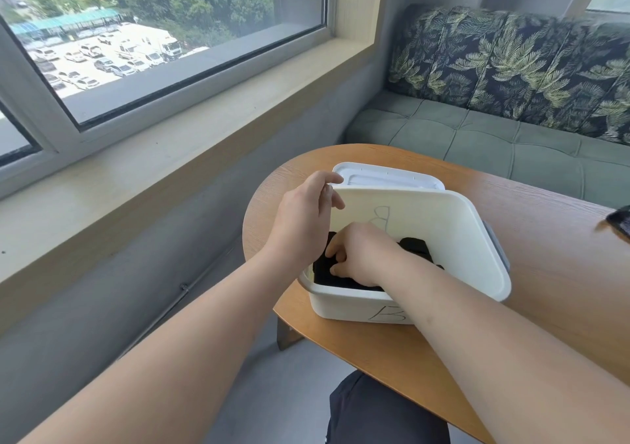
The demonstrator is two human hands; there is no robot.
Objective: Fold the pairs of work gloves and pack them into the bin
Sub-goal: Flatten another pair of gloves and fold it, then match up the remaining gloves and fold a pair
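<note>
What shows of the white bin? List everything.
The white bin looks like plastic, with rounded corners, a handwritten B on its near wall and a grey handle on its right. It stands open on the table, a lid behind it. The left hand grips its far rim; the right hand grips black gloves inside.

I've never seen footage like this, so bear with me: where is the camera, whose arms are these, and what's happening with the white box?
No machine here: a person wears one wide-angle camera on the head, looking down at their own bare arms. The left hand grips the far left rim of the white plastic bin marked B, which stands on the oval wooden table. The right hand reaches inside, fingers curled on the black folded gloves. The white plastic lid lies on the table just behind the bin. A dark item at the table's right edge is cut off; I cannot name it.
</note>
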